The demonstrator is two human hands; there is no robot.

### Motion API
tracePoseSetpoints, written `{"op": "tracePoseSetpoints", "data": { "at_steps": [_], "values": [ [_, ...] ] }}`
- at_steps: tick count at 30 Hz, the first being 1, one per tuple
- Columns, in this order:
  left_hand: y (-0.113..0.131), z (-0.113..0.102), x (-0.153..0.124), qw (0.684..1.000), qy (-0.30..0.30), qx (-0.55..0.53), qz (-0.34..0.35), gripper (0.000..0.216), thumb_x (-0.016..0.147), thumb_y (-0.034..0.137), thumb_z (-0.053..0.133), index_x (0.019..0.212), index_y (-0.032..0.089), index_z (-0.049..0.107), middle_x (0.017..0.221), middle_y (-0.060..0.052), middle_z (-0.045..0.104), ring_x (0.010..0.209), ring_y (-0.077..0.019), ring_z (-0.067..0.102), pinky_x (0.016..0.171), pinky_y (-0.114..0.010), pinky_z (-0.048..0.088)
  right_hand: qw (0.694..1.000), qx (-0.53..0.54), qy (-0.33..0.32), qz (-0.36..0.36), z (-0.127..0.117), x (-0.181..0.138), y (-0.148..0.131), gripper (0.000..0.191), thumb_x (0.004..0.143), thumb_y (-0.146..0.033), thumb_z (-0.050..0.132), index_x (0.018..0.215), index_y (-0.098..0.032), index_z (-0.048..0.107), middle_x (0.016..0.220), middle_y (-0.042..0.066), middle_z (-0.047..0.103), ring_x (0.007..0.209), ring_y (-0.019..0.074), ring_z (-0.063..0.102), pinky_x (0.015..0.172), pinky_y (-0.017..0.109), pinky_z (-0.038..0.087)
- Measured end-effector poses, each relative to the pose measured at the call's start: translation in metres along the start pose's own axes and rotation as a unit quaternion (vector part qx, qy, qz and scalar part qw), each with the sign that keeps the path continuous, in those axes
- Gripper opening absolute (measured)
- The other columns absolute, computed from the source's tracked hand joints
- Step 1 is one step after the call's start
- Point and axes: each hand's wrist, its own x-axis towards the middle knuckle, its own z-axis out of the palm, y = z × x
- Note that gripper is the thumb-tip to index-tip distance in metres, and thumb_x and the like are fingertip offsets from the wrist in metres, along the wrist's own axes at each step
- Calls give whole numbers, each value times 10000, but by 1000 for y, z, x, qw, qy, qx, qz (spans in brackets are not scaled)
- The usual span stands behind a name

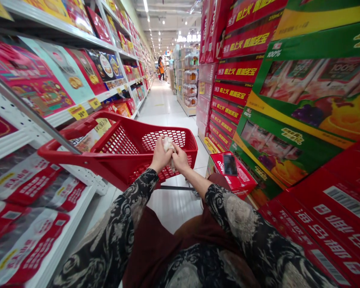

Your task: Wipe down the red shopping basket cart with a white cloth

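Both of my hands meet in front of me, over the near side of a red shopping cart [96, 160]. Between them is a crumpled whitish thing [168, 143], soft-looking like a tissue or cloth; its exact kind I cannot make out. My left hand [160, 155] is closed around its left side. On its right side, my right hand [180, 158] pinches it with bent fingers. Part of the thing hangs below the fingers. The cart's basket has perforated walls, and its handle end points left.
Shelves of gift boxes [45, 76] and packed bottles [21, 240] line the left. Stacked red drink cases [231, 94] and green juice cartons [315, 88] rise on the right. A red box [232, 176] sits low beside my knee. Far down the aisle stands a person in orange [161, 69].
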Motion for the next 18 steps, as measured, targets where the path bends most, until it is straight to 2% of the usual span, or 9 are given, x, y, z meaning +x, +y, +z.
{"op": "tracePoseSetpoints", "data": {
  "at_steps": [2,4,6,8,11,12,14,16,18],
  "values": [
    [4,-1,4,999,8,-26,-29,538,758,244,540,1276,169,419,1278,-118,515,1196,-235,495,1053,-418,390,988,141,13,61,7,6,-7,445,759,-116,436,1163,-201,604,1086,11,687,1026,150,619,927,284,481],
    [5,-3,7,998,-3,-49,-43,422,833,288,444,1238,173,466,1262,-110,535,1193,-216,499,1051,-402,394,960,263,22,98,13,10,-12,371,777,-164,457,1110,-197,616,950,-6,706,895,136,649,820,267,523],
    [3,-4,9,997,-19,-51,-51,392,870,270,351,1224,178,491,1263,-106,546,1198,-202,499,1059,-398,386,927,351,43,126,18,13,-15,280,780,-211,498,1027,-180,626,833,-13,698,788,126,653,752,252,532],
    [3,-6,8,998,-21,-24,-49,415,854,244,368,1247,176,483,1292,-111,532,1225,-210,480,1075,-410,367,899,404,69,155,21,14,-14,219,753,-229,563,957,-169,613,749,-21,674,706,118,642,704,243,531],
    [5,-12,4,998,7,56,-9,476,799,224,476,1272,172,472,1355,-124,482,1308,-245,393,1118,-446,298,886,410,118,183,20,15,-12,287,679,-189,646,958,-174,578,683,-50,634,608,102,608,627,224,515],
    [6,-14,2,997,-4,74,17,473,795,220,484,1266,176,480,1364,-123,474,1320,-248,378,1123,-452,284,888,400,136,184,19,15,-11,320,666,-170,651,975,-177,570,681,-56,627,595,96,599,613,216,506],
    [7,-15,-2,992,-65,88,68,459,797,223,482,1253,177,497,1363,-119,480,1315,-245,385,1121,-453,288,892,383,150,187,16,15,-12,336,669,-145,624,999,-175,566,684,-59,623,590,91,590,610,209,497],
    [6,-14,-4,985,-125,81,85,501,780,239,502,1274,157,476,1353,-127,489,1293,-239,412,1106,-438,318,893,383,125,200,14,15,-14,337,683,-123,569,1017,-169,572,682,-54,630,600,95,597,627,211,498],
    [2,-14,-4,986,-129,77,73,566,753,243,526,1298,118,441,1345,-147,489,1276,-237,429,1096,-419,337,895,387,78,210,12,14,-17,367,688,-108,520,1046,-169,575,682,-48,642,611,103,613,640,215,506]
  ]
}}
